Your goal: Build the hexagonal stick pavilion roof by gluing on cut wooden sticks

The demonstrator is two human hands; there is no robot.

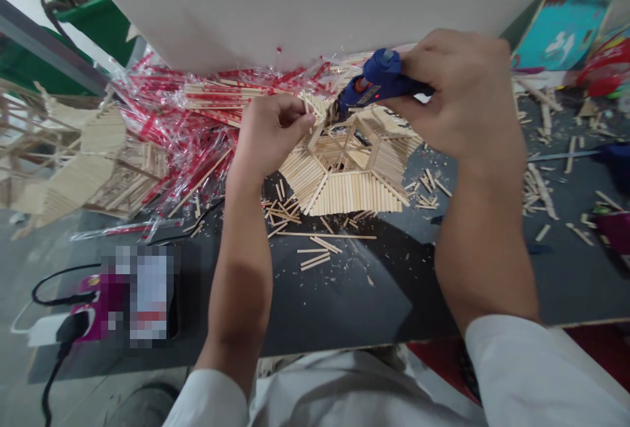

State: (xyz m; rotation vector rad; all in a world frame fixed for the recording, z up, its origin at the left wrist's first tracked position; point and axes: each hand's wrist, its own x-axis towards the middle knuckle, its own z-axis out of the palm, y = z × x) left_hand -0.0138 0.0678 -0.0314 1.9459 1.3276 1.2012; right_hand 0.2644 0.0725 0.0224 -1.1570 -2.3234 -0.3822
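Note:
A blue hot glue gun (pixel 369 91) is gripped in my right hand (pixel 455 89), its nozzle tilted down at the back of a wooden stick model (pixel 357 192). This model has sloping panels of pale sticks around an open frame in the middle. At its back left edge, my left hand (pixel 275 132) is closed, thumb and fingers pinching a short wooden stick (pixel 307 104). The nozzle tip is partly hidden behind the model's edge, close to the left fingertips.
Red and clear plastic wrappers (pixel 172 119) heap up behind and left. Cut stick pieces (pixel 315 260) lie scattered on the dark table (pixel 344 315). Another stick structure (pixel 73 158) stands at left, near a purple power strip (pixel 105 296). A turquoise box (pixel 561 30) sits at back right.

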